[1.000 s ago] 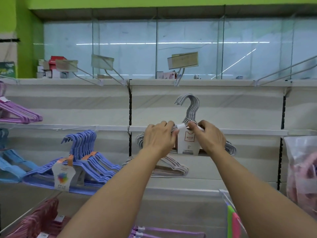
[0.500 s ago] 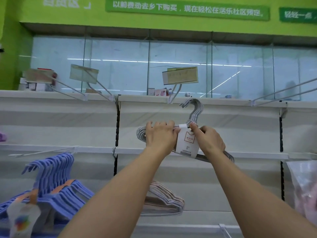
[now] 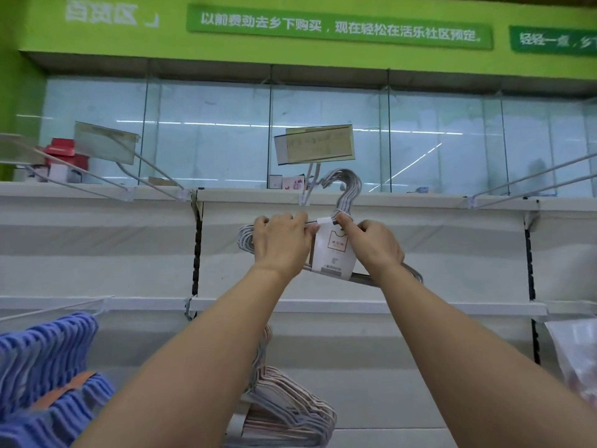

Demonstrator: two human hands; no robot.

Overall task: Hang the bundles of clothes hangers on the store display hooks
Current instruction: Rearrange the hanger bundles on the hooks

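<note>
Hangers in a grey-white bundle [image 3: 347, 202], tied near the neck and carrying a white card label [image 3: 332, 253], were held up in front of the top rail of the shelving [image 3: 403, 202], with their stacked hook ends just beside the display hook [image 3: 308, 185] that juts from that rail under a tilted price tag holder [image 3: 315, 148]. The left hand [image 3: 281, 244] had its fingers curled over the bundle's left shoulder, and the right hand [image 3: 374, 244] pinched the bundle close under the neck with thumb and fingers closed on it; holding it at both sides of the neck probably kept the many hooks lined up as one, so they could slip over the prong together. Whether any hook already rested on the prong could not be told, since the two overlapped in the view. The hook ends opened toward the left, toward the prong, which suited a short lift and a sideways slide. Room above looked fair: the glass panels [image 3: 210, 134] stood behind the rail, and only the tag holder hung over the prong's outer end, the one edge the bundle seemed likely to knock. Other bare prongs [image 3: 523, 179] stuck out well apart on the right and on the left. Lower down, a pink-and-grey bundle [image 3: 290, 409] hung between the forearms, blue hangers [image 3: 48, 367] hung at the lower left, and a clear bag [image 3: 578, 357] showed at the right edge, all well below the working height.
</note>
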